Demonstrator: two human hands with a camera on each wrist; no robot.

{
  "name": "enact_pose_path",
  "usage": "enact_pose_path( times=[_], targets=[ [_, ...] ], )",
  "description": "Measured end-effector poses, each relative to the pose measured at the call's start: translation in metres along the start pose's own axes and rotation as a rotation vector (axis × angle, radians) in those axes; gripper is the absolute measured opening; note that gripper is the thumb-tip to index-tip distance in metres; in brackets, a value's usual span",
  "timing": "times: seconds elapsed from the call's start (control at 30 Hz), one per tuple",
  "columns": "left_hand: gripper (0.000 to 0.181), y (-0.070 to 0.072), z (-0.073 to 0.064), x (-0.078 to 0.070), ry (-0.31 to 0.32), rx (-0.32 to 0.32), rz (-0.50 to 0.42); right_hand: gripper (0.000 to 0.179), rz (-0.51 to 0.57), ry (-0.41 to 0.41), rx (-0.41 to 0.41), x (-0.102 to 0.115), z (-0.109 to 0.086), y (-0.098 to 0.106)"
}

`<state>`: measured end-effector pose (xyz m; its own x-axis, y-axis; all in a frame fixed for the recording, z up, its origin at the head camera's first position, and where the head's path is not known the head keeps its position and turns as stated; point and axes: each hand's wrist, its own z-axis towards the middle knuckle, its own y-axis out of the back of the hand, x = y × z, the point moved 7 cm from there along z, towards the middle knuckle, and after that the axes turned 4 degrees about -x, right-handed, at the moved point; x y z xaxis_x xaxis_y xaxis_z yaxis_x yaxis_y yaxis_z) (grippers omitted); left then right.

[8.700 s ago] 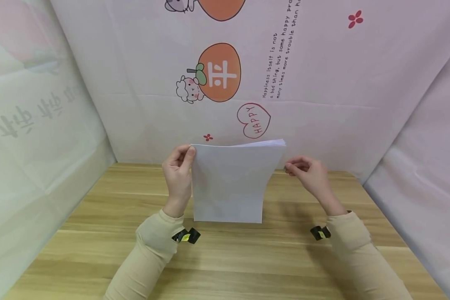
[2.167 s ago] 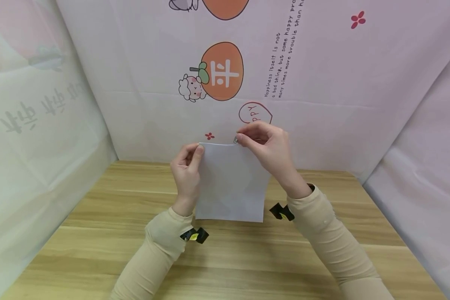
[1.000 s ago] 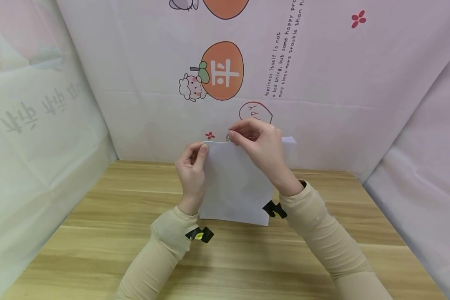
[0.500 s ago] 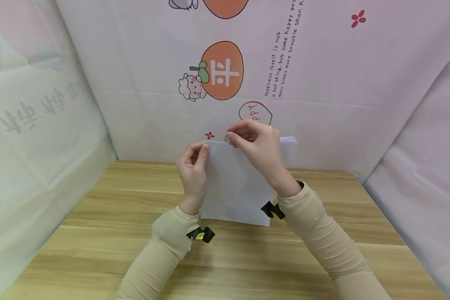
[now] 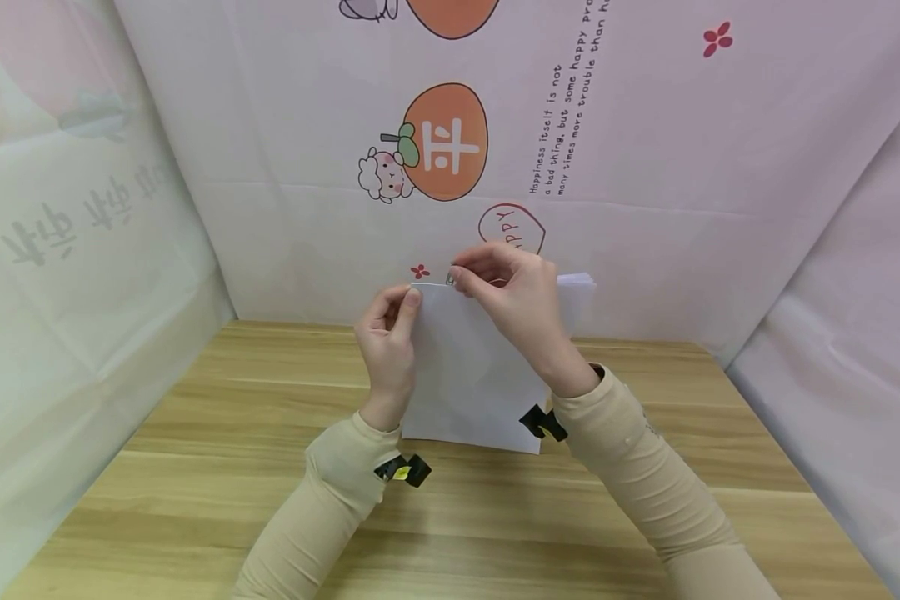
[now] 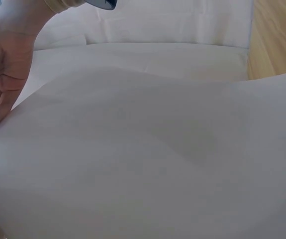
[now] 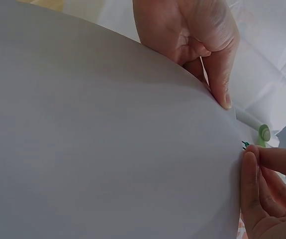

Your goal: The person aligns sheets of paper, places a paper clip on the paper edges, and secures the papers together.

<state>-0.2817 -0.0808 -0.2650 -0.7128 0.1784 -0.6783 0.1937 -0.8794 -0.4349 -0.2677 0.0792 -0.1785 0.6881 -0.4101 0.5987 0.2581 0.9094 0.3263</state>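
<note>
A stack of white paper sheets (image 5: 480,367) stands upright above the table. My left hand (image 5: 387,354) pinches its top left corner between thumb and fingers. Along the top edge, my right hand (image 5: 521,312) pinches a small paper clip (image 5: 451,277), which touches or sits right at the paper's edge. Green wire of the clip (image 7: 245,145) peeks out by the fingertips in the right wrist view; most of it is covered, so how far it is on the sheets cannot be told. The left wrist view is mostly filled by paper (image 6: 143,149).
The wooden table (image 5: 465,517) lies beneath, with printed white cloth (image 5: 285,208) hanging behind and at both sides. A black wrist camera (image 5: 405,471) sits at the left cuff, and another (image 5: 543,422) at the right. A green round-ended object (image 7: 264,133) appears behind the clip.
From beside the stack's right edge, my right hand has come left to the top edge with the clip. Over the last second it has shifted slightly further left. The left hand keeps its pinch.
</note>
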Motion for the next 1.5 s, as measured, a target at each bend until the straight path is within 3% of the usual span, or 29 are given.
enact_pose_path(
  times=[1.5],
  targets=[
    [0.024,-0.0021,0.0005,-0.0015,-0.012,0.007,0.010,0.012,-0.021,0.040,-0.013,0.0029,-0.0017,-0.0041]
  ],
)
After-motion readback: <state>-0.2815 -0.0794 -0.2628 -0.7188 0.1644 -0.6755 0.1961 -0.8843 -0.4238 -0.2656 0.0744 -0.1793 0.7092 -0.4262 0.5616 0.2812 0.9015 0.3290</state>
